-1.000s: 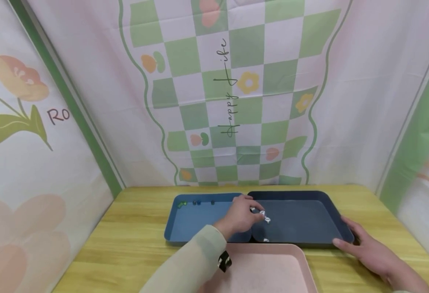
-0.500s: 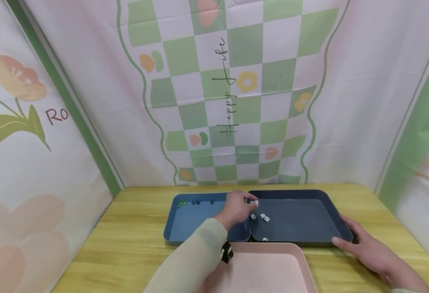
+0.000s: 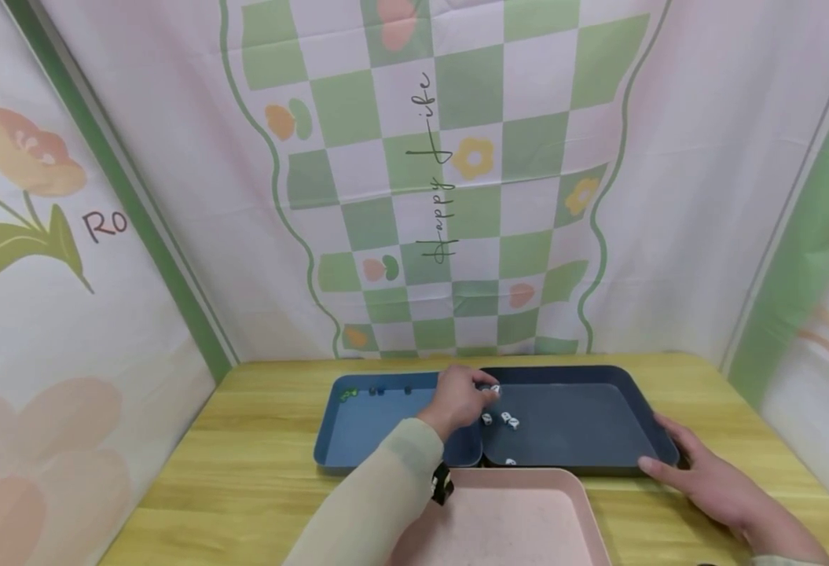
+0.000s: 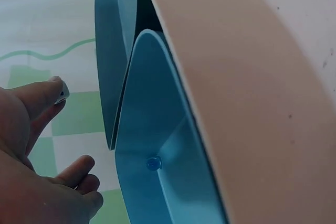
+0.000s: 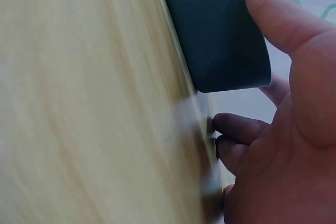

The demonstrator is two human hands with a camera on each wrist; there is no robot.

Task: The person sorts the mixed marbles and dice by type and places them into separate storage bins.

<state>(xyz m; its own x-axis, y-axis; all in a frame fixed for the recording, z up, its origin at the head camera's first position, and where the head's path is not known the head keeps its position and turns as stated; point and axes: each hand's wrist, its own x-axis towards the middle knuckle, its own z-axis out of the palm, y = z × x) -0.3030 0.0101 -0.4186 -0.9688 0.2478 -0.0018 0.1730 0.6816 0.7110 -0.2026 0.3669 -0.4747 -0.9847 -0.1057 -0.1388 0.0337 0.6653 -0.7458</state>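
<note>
Thumb and finger of my left hand (image 3: 456, 399) pinch a small white die (image 4: 62, 94), over the left end of the dark navy tray (image 3: 570, 424). Part of that die shows at the fingertips in the head view. Below it on the tray floor lie white dice (image 3: 509, 420), with another white die (image 3: 510, 462) by the front wall. My right hand (image 3: 711, 483) holds the navy tray's front right corner, thumb on the rim and index finger along the outer side. In the right wrist view its other fingers (image 5: 239, 128) are bent beside the table.
Left of the navy tray, touching it, stands a blue tray (image 3: 386, 440) with green pieces (image 3: 348, 394) and small dark blue pieces (image 3: 377, 391) near its back. A pink tray (image 3: 506, 511) sits in front, under my left forearm. All rest on a wooden table (image 3: 202, 448).
My left hand has moved slightly back and left from the dice in the middle, and a white die now shows at its fingertips. My right hand stays on the tray corner.
</note>
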